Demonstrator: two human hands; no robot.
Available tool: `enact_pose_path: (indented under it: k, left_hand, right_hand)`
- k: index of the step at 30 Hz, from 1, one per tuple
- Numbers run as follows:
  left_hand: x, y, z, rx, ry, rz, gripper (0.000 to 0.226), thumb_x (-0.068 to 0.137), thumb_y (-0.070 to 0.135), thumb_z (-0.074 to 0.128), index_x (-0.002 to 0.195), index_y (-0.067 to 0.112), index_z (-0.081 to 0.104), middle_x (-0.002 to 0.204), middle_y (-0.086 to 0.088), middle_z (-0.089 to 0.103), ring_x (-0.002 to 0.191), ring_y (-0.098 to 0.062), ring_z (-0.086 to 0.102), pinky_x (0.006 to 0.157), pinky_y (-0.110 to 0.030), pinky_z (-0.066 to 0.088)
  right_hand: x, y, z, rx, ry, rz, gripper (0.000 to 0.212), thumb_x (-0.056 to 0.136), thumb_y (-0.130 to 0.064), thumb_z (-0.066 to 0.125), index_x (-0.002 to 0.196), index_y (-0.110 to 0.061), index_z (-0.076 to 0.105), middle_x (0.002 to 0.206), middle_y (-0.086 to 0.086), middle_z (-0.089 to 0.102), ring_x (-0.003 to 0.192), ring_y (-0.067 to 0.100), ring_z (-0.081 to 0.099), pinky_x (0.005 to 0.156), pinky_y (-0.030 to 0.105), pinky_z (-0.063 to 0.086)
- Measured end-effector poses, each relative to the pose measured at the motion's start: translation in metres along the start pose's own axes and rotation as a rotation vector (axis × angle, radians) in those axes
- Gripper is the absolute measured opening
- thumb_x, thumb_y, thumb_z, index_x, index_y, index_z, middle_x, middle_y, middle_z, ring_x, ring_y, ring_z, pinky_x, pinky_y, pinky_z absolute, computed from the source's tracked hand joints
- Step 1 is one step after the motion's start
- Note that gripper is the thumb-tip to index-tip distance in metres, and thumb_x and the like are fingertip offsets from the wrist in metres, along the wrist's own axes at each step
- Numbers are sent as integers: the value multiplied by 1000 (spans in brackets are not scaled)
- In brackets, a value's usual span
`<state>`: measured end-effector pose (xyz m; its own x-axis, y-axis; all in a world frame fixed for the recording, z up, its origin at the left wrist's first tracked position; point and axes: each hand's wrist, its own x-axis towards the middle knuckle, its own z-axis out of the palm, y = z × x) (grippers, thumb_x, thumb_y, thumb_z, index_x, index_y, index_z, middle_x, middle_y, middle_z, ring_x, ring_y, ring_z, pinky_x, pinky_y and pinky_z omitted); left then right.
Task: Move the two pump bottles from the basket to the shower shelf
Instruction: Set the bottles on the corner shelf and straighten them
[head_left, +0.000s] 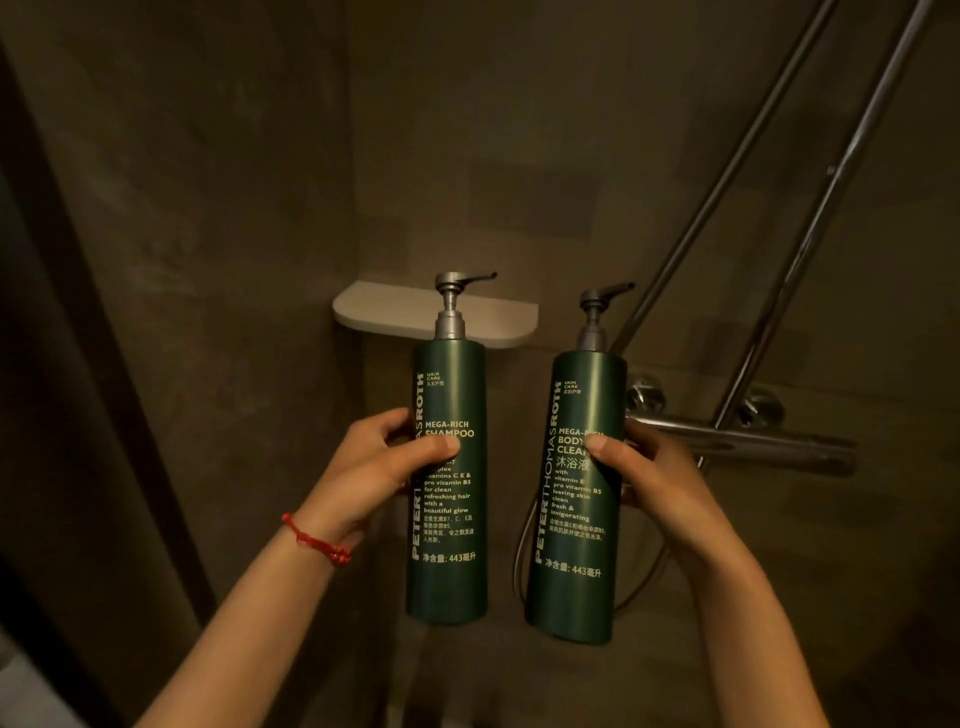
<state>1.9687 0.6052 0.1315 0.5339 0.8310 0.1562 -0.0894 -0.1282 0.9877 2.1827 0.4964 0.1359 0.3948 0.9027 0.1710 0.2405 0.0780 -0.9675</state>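
Note:
I hold two tall dark green pump bottles upright in the air in front of a shower corner. My left hand grips the shampoo bottle around its middle. My right hand grips the body cleanser bottle the same way. Both grey pump heads point right. The white corner shelf is fixed to the tiled wall behind and above the bottles; the shampoo's pump overlaps its front edge. Nothing stands on the visible part of the shelf. The basket is not in view.
A chrome shower mixer bar with two knobs runs along the wall to the right. Two slanted chrome rails rise from it. A shower hose loops down behind the right bottle. A dark door frame stands at the left.

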Motion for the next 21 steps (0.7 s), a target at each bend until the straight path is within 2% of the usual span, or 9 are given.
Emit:
enact_pose_path:
  k: [4,6,8,10,12,14,18,21]
  left_hand:
    - [32,27,-13,33,32,103,31,52,26,73,82,27,64,80,8,71,78,-7,68,70,-25,53]
    - [50,40,-18,57,30,169,36,53,26,80,84,28,62,89,8,68,88,-12,65,76,-30,51]
    - [68,52,-23,87,32,247,31,62,23,76,88,29,61,93,8,65,90,-10,62,72,-23,49]
    - [87,63,-27,119,44,308,31,67,23,72,94,27,60,94,9,64,88,-7,61,65,-16,47]
    - [105,73,-30,117,57,345,34,67,23,72,98,26,58,96,9,62,89,-8,60,68,-22,47]
    - [123,82,-31,106,71,369,29,68,21,71,90,32,56,93,11,60,87,-8,59,68,-25,47]
    - [156,96,-35,84,74,401,27,71,16,70,86,34,56,92,9,60,86,-10,59,68,-27,47]
    - [177,99,-42,72,82,415,28,72,13,69,88,32,57,93,8,61,86,-9,59,66,-24,46]
  right_hand:
    - [31,-27,10,-21,39,-92,33,60,-42,65,90,-27,64,87,-6,71,70,2,69,54,15,50]
    - [46,-42,14,-51,60,-141,35,59,-44,70,91,-29,63,88,-6,71,72,4,69,57,18,50]
    - [61,-56,17,-51,81,-191,33,62,-42,74,90,-30,62,83,-8,71,69,4,69,53,15,51]
    - [76,-67,20,-22,104,-242,26,66,-38,69,90,-31,62,78,-10,71,65,0,68,48,10,48]
    - [90,-78,22,-16,121,-295,38,61,-45,67,95,-30,61,86,-10,70,70,-1,68,50,8,47]
    - [105,-85,23,-15,131,-329,47,57,-50,65,99,-30,58,93,-8,68,73,-2,67,52,8,49]
    - [143,-97,20,-17,154,-373,30,70,-34,69,97,-29,56,91,-8,65,69,-4,66,51,9,49]
    - [169,-101,17,-27,165,-413,28,72,-32,69,96,-31,54,93,-10,64,77,1,65,54,9,50]
